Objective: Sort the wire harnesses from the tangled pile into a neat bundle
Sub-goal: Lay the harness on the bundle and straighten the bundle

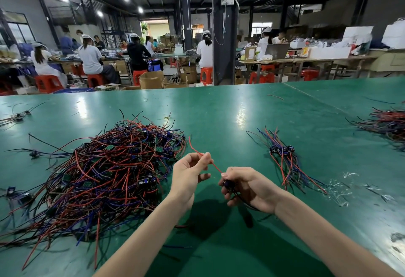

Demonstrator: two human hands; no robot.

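**One harness stretched between two hands, pile to the left**

The left hand pinches a thin red wire between thumb and fingertips, and the wire's free end curves up past the fingers. The wire runs down to the right hand, whose fingers curl around a small dark blue harness component. Black leads trail from it beneath the palm. Both hands are raised above the glossy green table mat.

The large tangled pile of red, blue and black wire harnesses, dotted with small green circuit boards, lies on the mat just left of the left hand. The sorted bundle of harnesses lies well apart to the right, with its blue components grouped and its wires fanned out both ways. Crumpled clear plastic scraps lie beside it. Another heap of wires sits at the far right edge.

Print on a cardboard box on a far bench is too blurred to read.
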